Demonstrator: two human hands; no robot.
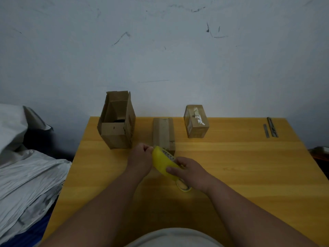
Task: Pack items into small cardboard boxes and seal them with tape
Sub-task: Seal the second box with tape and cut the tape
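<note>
Both hands grip yellow tape dispenser at closed box; open box (dark item inside) left.

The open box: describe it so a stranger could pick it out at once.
On the yellow wooden table, three cardboard boxes stand along the far edge by the wall. The open box is the leftmost. It is the tallest, and the only one with its top flaps standing up; the other two are closed.
</note>
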